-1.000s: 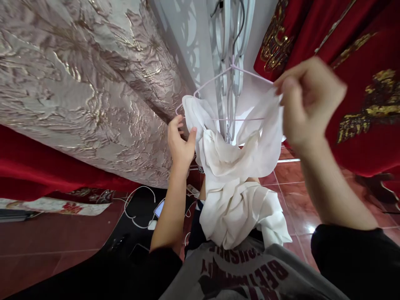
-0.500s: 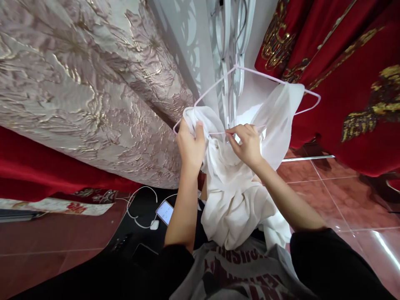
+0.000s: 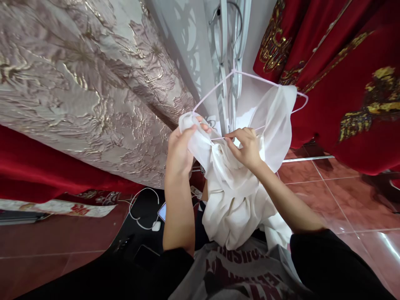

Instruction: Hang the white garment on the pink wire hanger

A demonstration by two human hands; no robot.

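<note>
A white garment [image 3: 237, 200] of thin cloth hangs partly on a pale pink clothes hanger [image 3: 215, 88], and its lower folds bunch in my lap. The sheer right shoulder piece [image 3: 278, 121] drapes over the hanger's right arm. My left hand [image 3: 183, 148] grips the sheer cloth at the left shoulder, thumb in front and fingertips showing past it. With thumb and forefinger, my right hand [image 3: 245, 143] pinches the hanger's lower bar near its middle. The hanger's metal hook [image 3: 239, 25] points up.
White scrolled metalwork [image 3: 224, 41] stands behind the hanger. A shiny pink floral curtain [image 3: 93, 96] hangs at left, red cloth with gold sequins [image 3: 343, 91] at right. On a black surface at lower left lie a white cable with a plug [image 3: 156, 226] and a partly covered phone [image 3: 161, 211].
My left hand has shifted left and turned, drawing the sheer shoulder cloth outward over the hanger's left end. The hanger has moved slightly down and left; my right hand keeps its pinch.
</note>
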